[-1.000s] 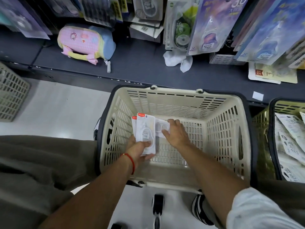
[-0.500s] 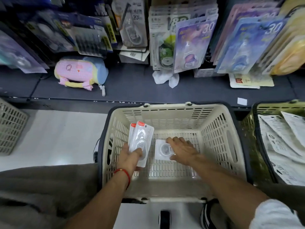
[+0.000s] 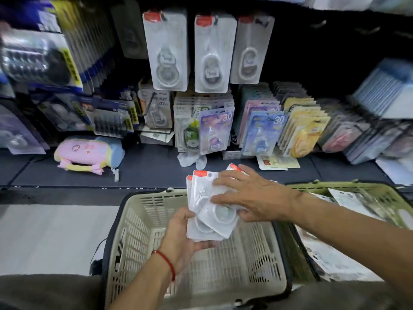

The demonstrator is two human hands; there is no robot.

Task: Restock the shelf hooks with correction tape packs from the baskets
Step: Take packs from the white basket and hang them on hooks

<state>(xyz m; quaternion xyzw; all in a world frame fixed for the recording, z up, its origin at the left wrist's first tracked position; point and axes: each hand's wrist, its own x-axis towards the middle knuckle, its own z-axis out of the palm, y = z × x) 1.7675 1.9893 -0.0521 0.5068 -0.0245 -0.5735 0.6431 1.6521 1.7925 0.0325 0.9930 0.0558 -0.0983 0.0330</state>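
Observation:
A small stack of clear correction tape packs [image 3: 202, 193] with red tops is held above the beige basket [image 3: 138, 231]. My left hand [image 3: 181, 238] grips the stack from below. My right hand [image 3: 252, 193] lies flat over the stack from the right, pressing a loose tilted pack [image 3: 220, 217] onto it. Matching packs hang on shelf hooks [image 3: 166, 50] above, in three rows side by side. The basket's floor looks bare under the hands.
A green basket [image 3: 380, 193] with white packets stands to the right. A pink and blue pouch [image 3: 89, 153] and a crumpled white tissue [image 3: 190, 158] lie on the dark shelf base. Rows of other carded stationery [image 3: 261, 128] hang at the back. White floor shows at left.
My right hand lifted the last pack out of the basket and brought it onto the stack in my left hand. Both hands rose, and the view tilted up toward the shelf hooks.

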